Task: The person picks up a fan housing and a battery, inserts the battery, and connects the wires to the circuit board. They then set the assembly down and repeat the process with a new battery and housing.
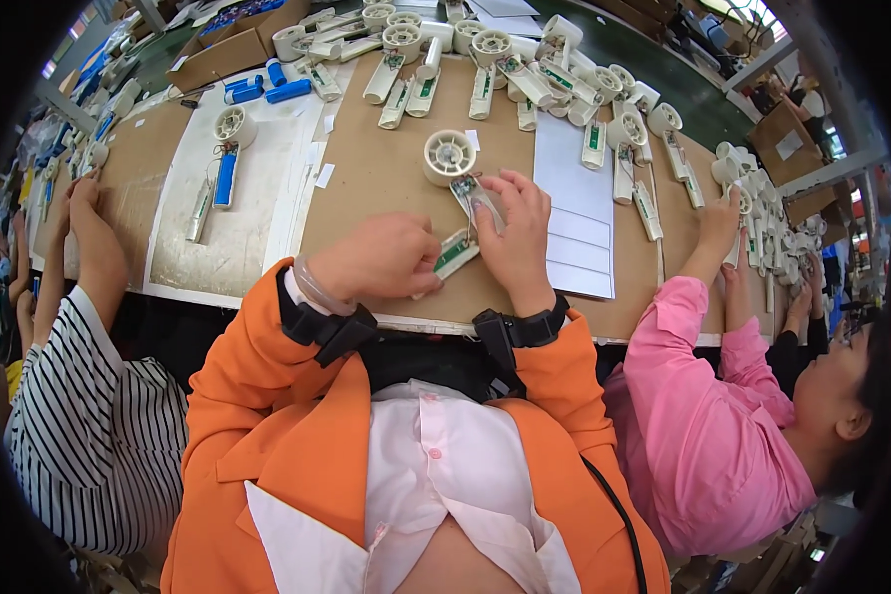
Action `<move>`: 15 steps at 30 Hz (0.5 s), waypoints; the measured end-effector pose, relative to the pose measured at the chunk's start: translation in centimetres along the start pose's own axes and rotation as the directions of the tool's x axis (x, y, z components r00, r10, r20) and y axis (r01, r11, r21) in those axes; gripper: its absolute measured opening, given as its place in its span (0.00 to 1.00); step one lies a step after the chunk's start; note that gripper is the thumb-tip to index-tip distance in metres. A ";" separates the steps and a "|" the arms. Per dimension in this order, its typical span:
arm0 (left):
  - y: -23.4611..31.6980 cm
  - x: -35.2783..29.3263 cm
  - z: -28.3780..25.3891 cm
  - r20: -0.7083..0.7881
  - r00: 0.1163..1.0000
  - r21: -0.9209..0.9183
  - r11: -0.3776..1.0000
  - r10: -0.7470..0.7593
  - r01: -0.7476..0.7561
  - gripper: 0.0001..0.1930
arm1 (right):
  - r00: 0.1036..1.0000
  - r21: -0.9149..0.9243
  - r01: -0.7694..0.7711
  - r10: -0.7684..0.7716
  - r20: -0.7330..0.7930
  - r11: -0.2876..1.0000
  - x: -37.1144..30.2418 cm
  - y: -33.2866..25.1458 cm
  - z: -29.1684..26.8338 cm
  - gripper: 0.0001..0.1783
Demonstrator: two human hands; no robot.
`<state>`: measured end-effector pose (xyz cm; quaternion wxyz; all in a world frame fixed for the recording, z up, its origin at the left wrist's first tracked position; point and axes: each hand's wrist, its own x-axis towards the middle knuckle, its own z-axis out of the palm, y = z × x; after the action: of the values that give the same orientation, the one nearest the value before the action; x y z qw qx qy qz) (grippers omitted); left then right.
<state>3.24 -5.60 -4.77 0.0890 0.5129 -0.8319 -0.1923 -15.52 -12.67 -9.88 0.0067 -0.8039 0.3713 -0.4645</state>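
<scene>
A small white handheld fan lies on the brown board in front of me, its round head [449, 157] pointing away. My right hand [517, 238] is closed on its opened white handle [468, 194], thumb on top. Closer to me is a separate handle half [455, 254] with a green circuit board in it, tilted. Thin wires seem to run between it and the fan. My left hand [376, 259], fingers curled, grips the near end of that half; its fingertips are partly hidden.
Many opened fans [490, 48] crowd the table's far side. Blue battery cells [288, 91] lie far left, near a cardboard box [230, 45]. White paper [574, 213] lies right of my hands. A co-worker in pink [693, 416] sits right, one in stripes [99, 426] left.
</scene>
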 end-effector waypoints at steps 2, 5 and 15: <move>-1.2 0.0 -1.5 0.028 1.000 -0.155 0.988 0.010 -0.006 0.14 | 0.999 0.012 0.033 -0.033 0.018 0.999 0.2 -0.1 0.4 0.16; -4.0 0.7 -3.3 0.006 0.996 -0.373 0.924 -0.091 0.087 0.16 | 0.924 0.205 -0.324 0.262 0.279 0.924 -0.9 0.2 -0.1 0.16; -24.4 4.9 -4.2 -0.738 0.554 0.117 0.735 -0.386 0.668 0.18 | 0.826 0.309 -0.510 0.357 0.436 0.803 -0.1 -1.5 -0.2 0.15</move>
<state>22.44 -20.67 -11.22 0.2156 0.7822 -0.5636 0.1550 -14.88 -11.46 -9.32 0.3511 -0.7457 0.4340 -0.3639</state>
